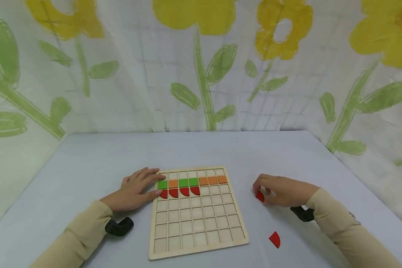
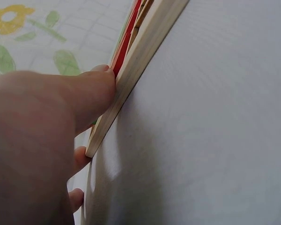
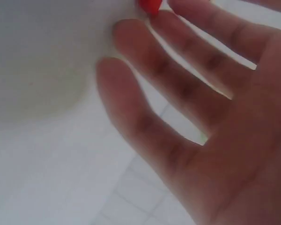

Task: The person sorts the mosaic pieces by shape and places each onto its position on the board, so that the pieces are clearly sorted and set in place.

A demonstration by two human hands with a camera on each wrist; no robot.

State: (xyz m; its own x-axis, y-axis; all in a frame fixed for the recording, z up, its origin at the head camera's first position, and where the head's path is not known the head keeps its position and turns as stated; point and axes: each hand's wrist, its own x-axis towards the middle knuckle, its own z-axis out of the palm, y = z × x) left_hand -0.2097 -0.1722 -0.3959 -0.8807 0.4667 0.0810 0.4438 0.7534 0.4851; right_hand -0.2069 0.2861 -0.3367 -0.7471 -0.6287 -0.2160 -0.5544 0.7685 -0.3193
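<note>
A wooden grid board lies flat at the middle of the table. Along one row sit green squares and orange squares; several red quarter-circle pieces fill the left part of the row below. My left hand rests at the board's upper left edge, fingers extended, and in the left wrist view its thumb touches the board's side near a red piece. Right of the board, my right hand pinches another red quarter-circle piece, only partly seen in the right wrist view.
One loose red quarter-circle piece lies on the white table, nearer the front than my right hand. A flower-printed curtain hangs behind the table. Each wrist carries a black device.
</note>
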